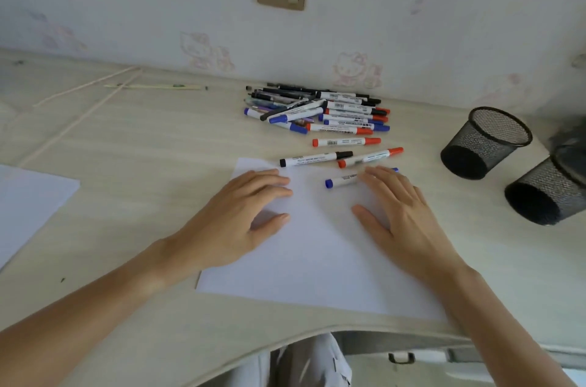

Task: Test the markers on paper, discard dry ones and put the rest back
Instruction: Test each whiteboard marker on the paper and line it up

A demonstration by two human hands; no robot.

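item: first marker pick-up, sheet blank

left hand (250,212) flat on the paper (317,253), fingers straight, holding nothing. right hand (402,212) likewise spread, fingertips over a blue marker (341,181), seemingly touching it. marker pile (317,111) beyond on the desk (142,149); two mesh cups (485,142) at right. advice: keep the sheet pinned, pinch the barrel mid-length, uncap fully.

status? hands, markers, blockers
Left hand flat on paper. Right hand open over blue marker. Marker pile untested. Nothing blocking.
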